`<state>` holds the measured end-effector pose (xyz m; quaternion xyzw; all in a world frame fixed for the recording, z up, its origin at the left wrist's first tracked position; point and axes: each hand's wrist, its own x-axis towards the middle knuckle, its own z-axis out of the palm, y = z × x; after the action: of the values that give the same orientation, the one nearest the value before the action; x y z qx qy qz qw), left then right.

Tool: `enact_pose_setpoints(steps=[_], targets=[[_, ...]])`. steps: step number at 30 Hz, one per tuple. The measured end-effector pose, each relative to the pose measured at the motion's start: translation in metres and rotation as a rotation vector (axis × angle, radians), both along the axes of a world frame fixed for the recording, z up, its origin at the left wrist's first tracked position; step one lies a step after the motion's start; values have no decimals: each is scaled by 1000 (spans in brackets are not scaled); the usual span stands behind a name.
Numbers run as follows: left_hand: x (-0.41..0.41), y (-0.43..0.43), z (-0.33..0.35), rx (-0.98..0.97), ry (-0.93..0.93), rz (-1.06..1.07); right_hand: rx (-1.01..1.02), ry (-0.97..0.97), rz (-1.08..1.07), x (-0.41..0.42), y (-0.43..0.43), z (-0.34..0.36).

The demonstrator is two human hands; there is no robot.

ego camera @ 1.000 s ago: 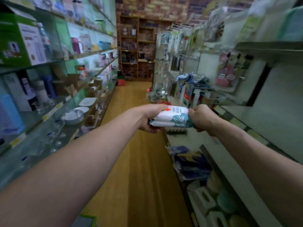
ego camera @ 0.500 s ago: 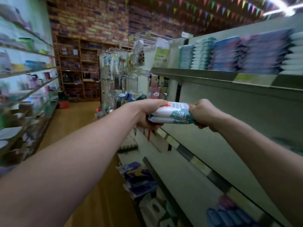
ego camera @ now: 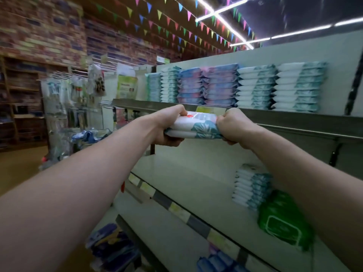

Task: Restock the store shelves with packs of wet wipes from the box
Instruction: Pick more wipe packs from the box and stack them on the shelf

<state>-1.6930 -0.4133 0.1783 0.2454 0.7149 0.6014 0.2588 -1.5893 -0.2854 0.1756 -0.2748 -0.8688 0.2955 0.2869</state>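
Two stacked white packs of wet wipes (ego camera: 193,128) with teal leaf print are held out in front of me. My left hand (ego camera: 169,124) grips their left end and my right hand (ego camera: 231,126) grips their right end. The packs hang just below the front edge of the top shelf (ego camera: 294,117). On that shelf stand several stacks of wipes: white-teal stacks (ego camera: 280,86) at the right, pink-blue stacks (ego camera: 208,85) in the middle. The box is out of view.
The middle shelf (ego camera: 186,179) carries a short white-teal stack (ego camera: 249,187) and green packs (ego camera: 282,220) at the right. Lower shelves hold blue goods (ego camera: 214,261). Hanging racks (ego camera: 74,95) and a brick wall stand left along the aisle.
My view has swung up and right from the aisle to the wipes shelves. Both hands have kept their grip and lifted the packs to the top shelf's edge.
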Motion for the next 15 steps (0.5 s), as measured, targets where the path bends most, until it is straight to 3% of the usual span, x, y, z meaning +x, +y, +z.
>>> enact_pose_setpoints(steps=[9,15], targets=[[20,33,33,106,68,-128,97,55,-183,40,12,35],[42,62,55,77,111,-264,129,57,-330,76,25,54]])
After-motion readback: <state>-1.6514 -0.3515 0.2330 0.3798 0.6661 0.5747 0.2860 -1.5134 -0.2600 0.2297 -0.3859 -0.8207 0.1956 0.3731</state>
